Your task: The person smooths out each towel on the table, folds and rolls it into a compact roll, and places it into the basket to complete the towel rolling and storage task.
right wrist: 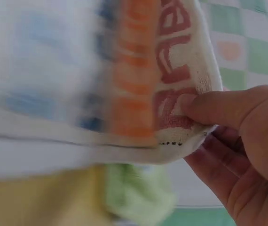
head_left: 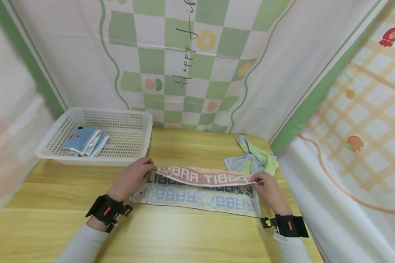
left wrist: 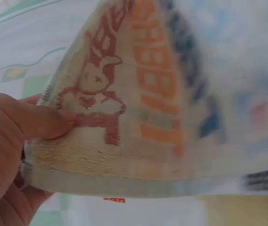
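Note:
A cream towel point(head_left: 197, 197) with rows of blue, dark blue, orange and red rabbit lettering lies spread on the table, its far long edge raised and folded over toward me. My left hand point(head_left: 134, 178) pinches the left corner of that edge between thumb and fingers; in the left wrist view the thumb lies over red lettering. At the other end, my right hand point(head_left: 269, 188) pinches the right corner the same way. The right wrist view shows the towel point(right wrist: 134, 94) hanging from this grip, partly blurred.
A white plastic basket point(head_left: 145, 142) stands at the back left with a folded blue towel point(head_left: 82, 140) inside. Behind my right hand lies a crumpled green and grey-blue towel point(head_left: 255, 157). Patterned curtains point(head_left: 191, 65) enclose the wooden table point(head_left: 191, 237) at the back and sides.

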`<state>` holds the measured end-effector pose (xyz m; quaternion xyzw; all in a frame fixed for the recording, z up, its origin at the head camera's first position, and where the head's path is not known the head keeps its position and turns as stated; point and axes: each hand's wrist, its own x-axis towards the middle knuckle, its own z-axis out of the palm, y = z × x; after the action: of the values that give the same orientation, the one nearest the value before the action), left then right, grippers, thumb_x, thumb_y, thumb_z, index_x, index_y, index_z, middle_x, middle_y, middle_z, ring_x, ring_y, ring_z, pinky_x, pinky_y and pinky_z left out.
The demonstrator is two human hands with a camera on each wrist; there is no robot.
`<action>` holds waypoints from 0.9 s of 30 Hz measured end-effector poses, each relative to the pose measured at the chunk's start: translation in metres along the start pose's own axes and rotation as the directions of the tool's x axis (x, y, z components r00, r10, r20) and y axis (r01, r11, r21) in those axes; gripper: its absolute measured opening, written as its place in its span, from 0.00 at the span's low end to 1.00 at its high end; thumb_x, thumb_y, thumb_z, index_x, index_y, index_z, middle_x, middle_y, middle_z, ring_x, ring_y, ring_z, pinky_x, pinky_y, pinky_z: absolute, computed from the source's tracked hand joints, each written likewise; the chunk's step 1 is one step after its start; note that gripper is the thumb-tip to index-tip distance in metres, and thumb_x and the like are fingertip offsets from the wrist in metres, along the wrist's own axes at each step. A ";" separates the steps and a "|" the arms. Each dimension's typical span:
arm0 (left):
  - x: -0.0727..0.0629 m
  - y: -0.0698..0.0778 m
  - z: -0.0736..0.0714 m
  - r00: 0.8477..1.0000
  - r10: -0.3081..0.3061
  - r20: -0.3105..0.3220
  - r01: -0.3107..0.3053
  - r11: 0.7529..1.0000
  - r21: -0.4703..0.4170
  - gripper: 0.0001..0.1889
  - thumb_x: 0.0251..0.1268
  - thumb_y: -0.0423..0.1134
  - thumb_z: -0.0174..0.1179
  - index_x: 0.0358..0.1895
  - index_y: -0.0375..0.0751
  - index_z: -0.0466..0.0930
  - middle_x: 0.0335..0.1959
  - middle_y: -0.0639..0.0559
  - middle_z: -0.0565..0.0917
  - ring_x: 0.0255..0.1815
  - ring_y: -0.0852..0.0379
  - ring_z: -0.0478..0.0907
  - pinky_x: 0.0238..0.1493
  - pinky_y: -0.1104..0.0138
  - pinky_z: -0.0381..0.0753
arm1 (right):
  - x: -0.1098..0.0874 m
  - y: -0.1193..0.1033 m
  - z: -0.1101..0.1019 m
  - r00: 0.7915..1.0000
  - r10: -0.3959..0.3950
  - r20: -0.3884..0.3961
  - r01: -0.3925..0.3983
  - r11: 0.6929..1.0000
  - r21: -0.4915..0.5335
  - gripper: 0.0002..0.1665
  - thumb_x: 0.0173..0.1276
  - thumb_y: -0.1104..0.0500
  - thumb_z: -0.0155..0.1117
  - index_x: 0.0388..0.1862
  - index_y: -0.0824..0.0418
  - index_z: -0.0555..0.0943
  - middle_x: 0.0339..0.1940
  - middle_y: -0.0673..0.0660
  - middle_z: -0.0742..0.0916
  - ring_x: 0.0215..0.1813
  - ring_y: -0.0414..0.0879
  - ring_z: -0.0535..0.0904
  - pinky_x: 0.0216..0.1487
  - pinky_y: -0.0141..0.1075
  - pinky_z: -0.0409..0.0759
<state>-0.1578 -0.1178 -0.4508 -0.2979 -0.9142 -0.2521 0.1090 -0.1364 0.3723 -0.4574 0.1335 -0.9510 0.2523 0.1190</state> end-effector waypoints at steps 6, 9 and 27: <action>-0.023 -0.004 0.012 0.995 -0.062 0.073 0.065 0.997 -0.041 0.12 0.59 0.24 0.69 0.43 0.42 0.87 0.41 0.55 0.80 0.42 0.58 0.78 0.44 0.63 0.83 | -0.024 0.003 0.015 0.998 -0.010 0.057 0.012 1.000 -0.028 0.15 0.59 0.80 0.67 0.37 0.62 0.84 0.38 0.56 0.85 0.42 0.51 0.83 0.44 0.43 0.83; -0.029 -0.002 0.008 0.998 -0.052 0.024 0.053 0.996 -0.066 0.13 0.58 0.22 0.68 0.43 0.41 0.87 0.40 0.55 0.79 0.41 0.58 0.78 0.41 0.64 0.83 | -0.031 -0.003 0.006 0.999 -0.031 -0.014 0.031 0.999 -0.044 0.15 0.61 0.79 0.66 0.39 0.62 0.84 0.38 0.55 0.85 0.42 0.52 0.82 0.44 0.44 0.83; -0.063 0.001 0.028 0.959 -0.195 0.206 0.212 0.975 -0.064 0.09 0.57 0.35 0.73 0.40 0.47 0.88 0.46 0.52 0.86 0.49 0.53 0.82 0.53 0.56 0.84 | -0.072 -0.014 0.011 0.976 0.159 0.151 -0.159 0.987 -0.017 0.13 0.55 0.69 0.78 0.29 0.52 0.84 0.32 0.46 0.83 0.36 0.39 0.79 0.39 0.35 0.81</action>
<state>-0.1086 -0.1333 -0.4965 -0.2302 -0.9348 -0.2697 -0.0221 -0.0663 0.3688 -0.4816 0.0755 -0.9655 0.2477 0.0260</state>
